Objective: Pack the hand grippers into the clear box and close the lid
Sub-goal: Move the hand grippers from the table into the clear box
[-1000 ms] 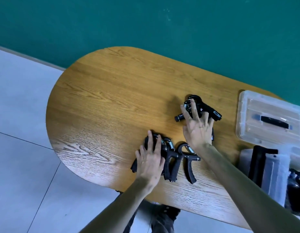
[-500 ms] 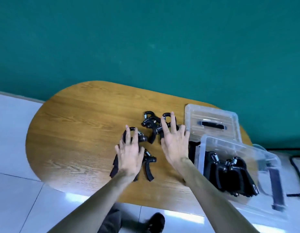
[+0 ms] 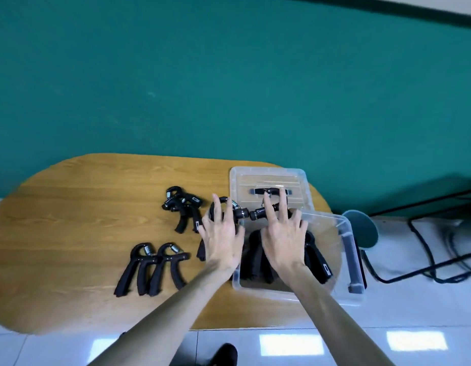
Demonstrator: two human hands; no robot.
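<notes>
A clear box (image 3: 346, 249) stands open at the right end of the wooden table (image 3: 83, 207), with several black hand grippers (image 3: 318, 260) inside. Its clear lid (image 3: 271, 178) with a black handle lies flat on the table just behind it. My left hand (image 3: 222, 241) is shut on a hand gripper (image 3: 218, 207) at the box's left wall. My right hand (image 3: 283, 240) holds another hand gripper (image 3: 258, 214) over the box opening. Two hand grippers (image 3: 152, 265) lie side by side on the table at the left. A small pile of hand grippers (image 3: 184, 207) lies farther back.
A teal wall rises behind the table. To the right of the box stands a round grey-blue stool (image 3: 362, 229), and a black metal frame with cables (image 3: 427, 249) lies on the white tiled floor. A dark shoe (image 3: 226, 353) shows below the table's front edge.
Both hands have moved right from the middle of the table to the box, each carrying a hand gripper. My view has swung right, so the whole box now shows.
</notes>
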